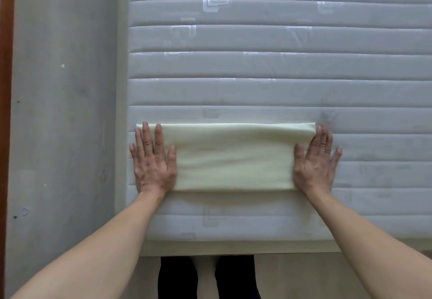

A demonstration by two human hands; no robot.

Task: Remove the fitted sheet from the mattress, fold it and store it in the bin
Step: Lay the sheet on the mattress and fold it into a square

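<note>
A: Where does the job stand?

B: The mattress (257, 69) is bare, its quilted top showing right across, so the stripping looks done. The fitted sheet (233, 158) is already down to a long pale rectangle, lying flat on the near part of the mattress, close to its left edge.

A: And the hands?

B: The left hand (153, 161) lies flat on the left end of the sheet, the right hand (315, 161) flat at the right end, partly on the mattress. On both, the fingers (145, 135) are straight and spread apart, palms down, clamped on nothing.

A: Pressing or smoothing, then?

B: That is my reading: flattening the fold before the next one.

A: What is left?

B: Probably another fold or two, since the strip is still long. Then it must go into the bin, and no bin shows in view.
</note>
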